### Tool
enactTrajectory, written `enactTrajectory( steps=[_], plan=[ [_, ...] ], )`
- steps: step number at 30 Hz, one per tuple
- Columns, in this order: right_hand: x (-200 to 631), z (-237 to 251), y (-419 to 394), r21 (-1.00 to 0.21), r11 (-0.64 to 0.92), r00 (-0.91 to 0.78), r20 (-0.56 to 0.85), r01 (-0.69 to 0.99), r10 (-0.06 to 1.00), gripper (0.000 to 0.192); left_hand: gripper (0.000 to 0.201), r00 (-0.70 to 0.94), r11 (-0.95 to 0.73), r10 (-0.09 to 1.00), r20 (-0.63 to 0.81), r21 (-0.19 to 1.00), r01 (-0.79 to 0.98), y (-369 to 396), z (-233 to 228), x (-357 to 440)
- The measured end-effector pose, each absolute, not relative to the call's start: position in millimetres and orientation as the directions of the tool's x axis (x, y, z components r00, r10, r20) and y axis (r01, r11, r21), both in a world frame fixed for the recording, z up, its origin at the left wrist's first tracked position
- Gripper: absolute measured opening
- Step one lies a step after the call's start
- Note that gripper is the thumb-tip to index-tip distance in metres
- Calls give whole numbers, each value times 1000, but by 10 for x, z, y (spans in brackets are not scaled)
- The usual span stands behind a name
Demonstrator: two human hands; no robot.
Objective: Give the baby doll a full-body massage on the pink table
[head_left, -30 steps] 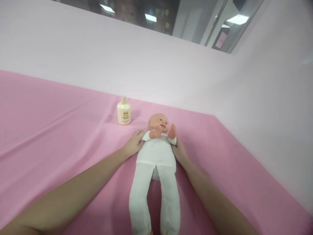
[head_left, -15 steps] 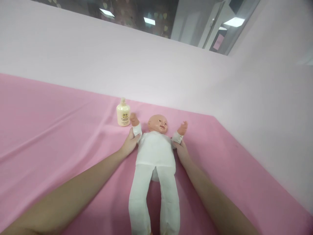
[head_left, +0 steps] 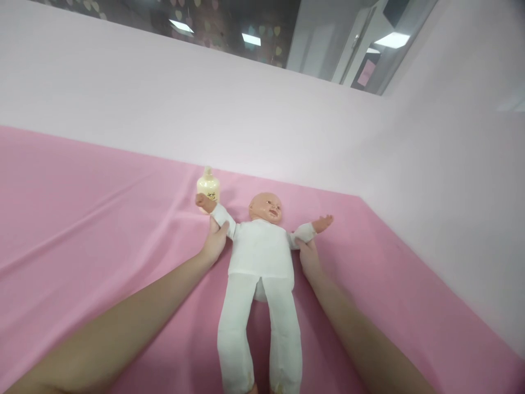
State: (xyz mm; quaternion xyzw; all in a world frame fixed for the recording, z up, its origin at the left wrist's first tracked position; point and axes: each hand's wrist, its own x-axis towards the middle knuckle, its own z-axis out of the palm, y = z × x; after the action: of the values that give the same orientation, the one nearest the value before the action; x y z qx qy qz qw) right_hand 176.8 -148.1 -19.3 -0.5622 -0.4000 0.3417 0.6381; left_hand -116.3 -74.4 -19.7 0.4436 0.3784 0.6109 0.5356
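Note:
A baby doll [head_left: 261, 249] with a white cloth body lies on its back, head away from me and legs toward me. My left hand [head_left: 215, 241] is closed around the doll's arm on the left, which slants out and up. On the other side, my right hand [head_left: 308, 254] grips the doll's other arm below the forearm, with that arm spread outward. Some of my fingers are hidden under the doll's sleeves. A pale yellow lotion bottle [head_left: 208, 184] stands behind the doll's left-side hand, which covers part of its label.
A pink cloth [head_left: 123, 208] with soft folds covers the surface. White walls [head_left: 262, 131] border it at the back and right. A window [head_left: 229, 33] with reflected lights is set into the back wall.
Both doll arms have swung outward and lower, away from its head, with my hands still on them. The doll's left-side hand now overlaps the bottle.

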Motion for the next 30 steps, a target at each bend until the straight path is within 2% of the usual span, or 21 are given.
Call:
enactTrajectory(
  steps=[2, 4, 6, 8, 11, 16, 19, 22, 26, 30],
  plan=[
    [1726, -159, -1503, -975, 146, 319, 193, 165, 928, 36, 49, 102, -283, 952, 289, 956, -73, -759, -203, -1153],
    [1685, -122, -1524, -937, 197, 197, 260, 290, 945, 40, 50, 275, -438, 878, 393, 890, 125, -775, -203, -1142],
    [1661, -98, -1537, -908, 238, 156, 306, 345, 939, 45, 56, 354, -532, 826, 439, 814, 231, -790, -192, -1135],
    [1661, -98, -1536, -913, 228, 174, 299, 338, 938, 46, 60, 356, -552, 818, 452, 790, 266, -802, -170, -1134],
    [1702, -147, -1500, -961, 145, 240, 201, 234, 950, 43, 57, 326, -506, 841, 431, 840, 195, -812, -141, -1135],
    [1794, -269, -1386, -985, 144, 413, 94, -92, 906, 36, 49, 115, -227, 965, 235, 971, -82, -770, -210, -1123],
    [1826, -288, -1347, -961, 151, 464, 27, -233, 885, 31, 46, -43, -109, 994, 100, 940, -323, -722, -279, -1131],
    [1826, -265, -1348, -941, 146, 465, -13, -306, 885, 26, 41, -97, -32, 995, -17, 877, -480, -704, -298, -1153],
    [1793, -220, -1371, -936, 167, 492, -7, -310, 871, 30, 46, -108, -75, 994, 28, 882, -465, -746, -258, -1164],
    [1734, -183, -1419, -975, 142, 424, 58, -171, 904, 35, 43, -35, -193, 981, 191, 942, -274, -819, -210, -1138]
  ],
)
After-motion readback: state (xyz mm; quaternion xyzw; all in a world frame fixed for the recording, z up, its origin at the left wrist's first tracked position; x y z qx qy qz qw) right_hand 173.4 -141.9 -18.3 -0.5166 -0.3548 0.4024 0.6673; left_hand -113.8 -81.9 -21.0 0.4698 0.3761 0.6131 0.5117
